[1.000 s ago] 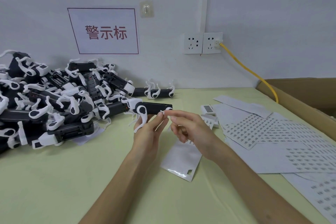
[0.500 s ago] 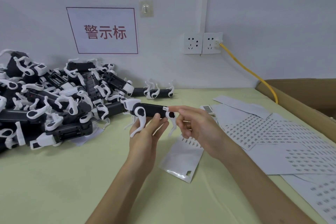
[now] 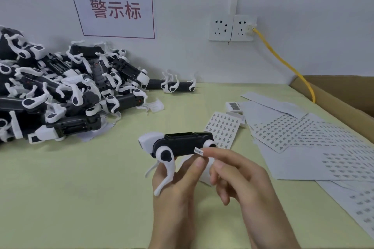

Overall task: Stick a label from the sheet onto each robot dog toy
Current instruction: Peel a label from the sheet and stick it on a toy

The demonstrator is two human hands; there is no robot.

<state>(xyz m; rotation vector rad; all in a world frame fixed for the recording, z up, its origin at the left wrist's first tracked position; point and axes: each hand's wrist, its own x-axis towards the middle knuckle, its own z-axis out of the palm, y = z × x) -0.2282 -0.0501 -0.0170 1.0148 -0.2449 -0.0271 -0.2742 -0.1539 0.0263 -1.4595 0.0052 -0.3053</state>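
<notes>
Labeling bench | My left hand (image 3: 178, 184) grips the robot dog toy (image 3: 178, 144) side-up above the table, exposing its flank | my right hand (image 3: 238, 176) fingertip presses the label (image 3: 199, 151) flat | label sheets (image 3: 222, 127) just beyond, within reach

The label (image 3: 198, 151) now sits on the robot dog toy (image 3: 178, 145), which has come lower and nearer.

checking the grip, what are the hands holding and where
Left hand grips the toy dog from beneath its black body; right hand holds nothing, its fingertip pressing the label.
</notes>
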